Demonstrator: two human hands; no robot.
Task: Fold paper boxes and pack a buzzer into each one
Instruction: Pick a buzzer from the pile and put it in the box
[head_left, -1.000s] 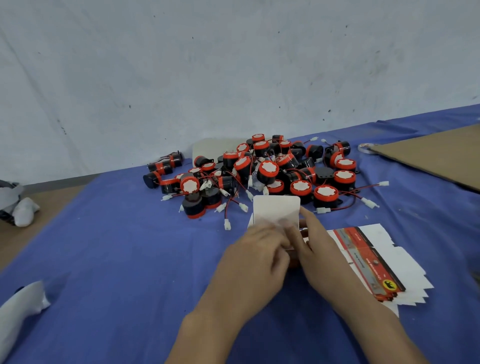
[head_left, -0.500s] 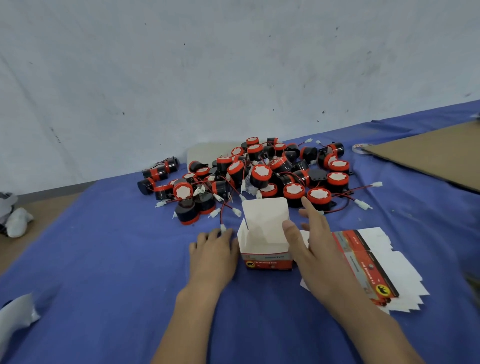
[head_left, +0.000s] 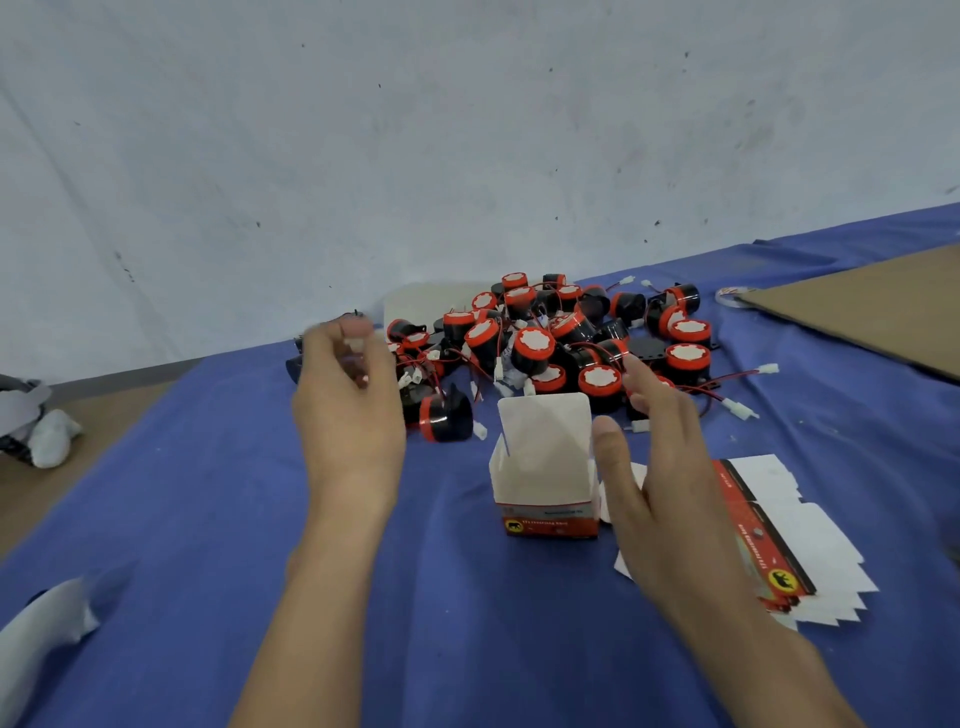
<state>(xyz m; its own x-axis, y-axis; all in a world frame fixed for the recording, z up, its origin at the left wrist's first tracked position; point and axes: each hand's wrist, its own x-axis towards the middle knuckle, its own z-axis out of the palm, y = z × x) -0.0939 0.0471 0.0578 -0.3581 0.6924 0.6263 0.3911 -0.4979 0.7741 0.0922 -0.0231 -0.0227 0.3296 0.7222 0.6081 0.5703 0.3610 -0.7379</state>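
1. Blue cloth (head_left: 182, 493) covers the work table, and a scuffed grey-white wall (head_left: 467, 130) closes the view at 12 o'clock.
2. I read the task item, a small folded paper box with a white interior and a red-orange printed band at its base (head_left: 543, 467), standing upright on the cloth just right of view centre. Its top is open and its rear flap stands up.
3. At 12 o'clock from the box lies a heap of black cylindrical buzzers with red rims, white faces, red leads and white plugs (head_left: 535, 343). One black-and-red buzzer (head_left: 447, 418) lies on its side at the near edge of the heap, at 10 o'clock from the box.
4. I see the left hand (head_left: 348, 405) held above the cloth at 10 o'clock from the box, over the left end of the heap. Its fingers are curled, but motion blur hides the tips, so I cannot tell whether they pinch anything.
5. I see the right hand (head_left: 660, 467) at 3 o'clock from the box, fingers straight, holding nothing. The thumb lies just beside the box's right wall; I cannot confirm contact.
6. Both hands are well apart, with the box between them.
7. A stack of flat white box blanks with red-orange printed strips (head_left: 779, 530) lies at 4 o'clock from the box, partly under the right hand.
8. A brown cardboard sheet (head_left: 872, 306) lies at 2 o'clock, and crumpled white material (head_left: 36, 634) at 8 o'clock.
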